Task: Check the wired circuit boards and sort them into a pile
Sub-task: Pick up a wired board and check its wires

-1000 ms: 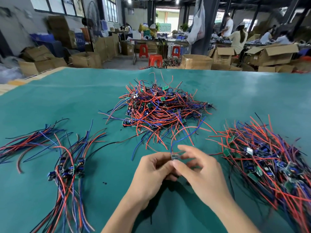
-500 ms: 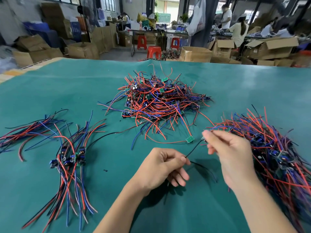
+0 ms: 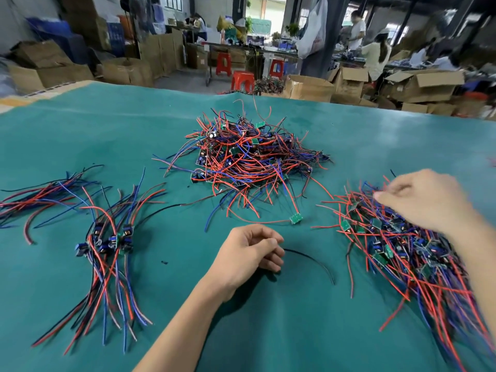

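Mostly tangled red-and-blue-wired green circuit boards (image 3: pixel 252 154).

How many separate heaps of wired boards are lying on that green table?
4: a tangled red-and-blue heap at centre back, a heap at right under the right hand, a neat bundle at front left, loose wires at far left. Others may lie out of view.

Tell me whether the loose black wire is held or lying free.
Held: the left hand grips one end of the black wire; the rest curves free across the green mat.
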Demonstrator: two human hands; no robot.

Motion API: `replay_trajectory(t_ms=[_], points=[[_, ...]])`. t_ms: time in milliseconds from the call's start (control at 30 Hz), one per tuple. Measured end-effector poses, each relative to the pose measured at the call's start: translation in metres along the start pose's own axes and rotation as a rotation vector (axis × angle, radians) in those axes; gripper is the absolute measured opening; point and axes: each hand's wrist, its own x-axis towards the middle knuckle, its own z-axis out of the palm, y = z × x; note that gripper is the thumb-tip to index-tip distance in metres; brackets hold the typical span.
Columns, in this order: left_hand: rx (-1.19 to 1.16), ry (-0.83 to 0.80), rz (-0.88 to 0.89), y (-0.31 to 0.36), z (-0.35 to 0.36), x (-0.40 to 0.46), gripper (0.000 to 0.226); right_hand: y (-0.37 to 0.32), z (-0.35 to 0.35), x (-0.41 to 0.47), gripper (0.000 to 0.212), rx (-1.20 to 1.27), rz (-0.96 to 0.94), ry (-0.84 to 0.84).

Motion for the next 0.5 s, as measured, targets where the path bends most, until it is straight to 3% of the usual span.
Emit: replay_trajectory(t_ms=[100, 200, 367, 433, 500], points=[[-0.004, 0.046, 0.007, 0.0, 0.0, 0.001, 0.012, -0.051, 0.044, -0.007, 0.019, 0.189, -0.158, -0.061], [0.008, 0.048, 0.009, 0.0, 0.0, 0.0, 0.013, -0.096, 0.102, -0.015, 0.039, 0.166, -0.14, -0.172], [0.028, 0.021, 0.001, 0.0, -0.001, 0.001, 0.015, -0.098, 0.126, -0.012, 0.029, 0.398, -0.062, -0.051], [0.038, 0.019, 0.001, -0.001, -0.002, 0.002, 0.016, -0.087, 0.118, -0.015, 0.025, 0.669, -0.027, -0.04], [0.049, 0.018, 0.001, -0.002, -0.002, 0.002, 0.016, -0.075, 0.107, -0.023, 0.012, 1.162, 0.104, -0.081]])
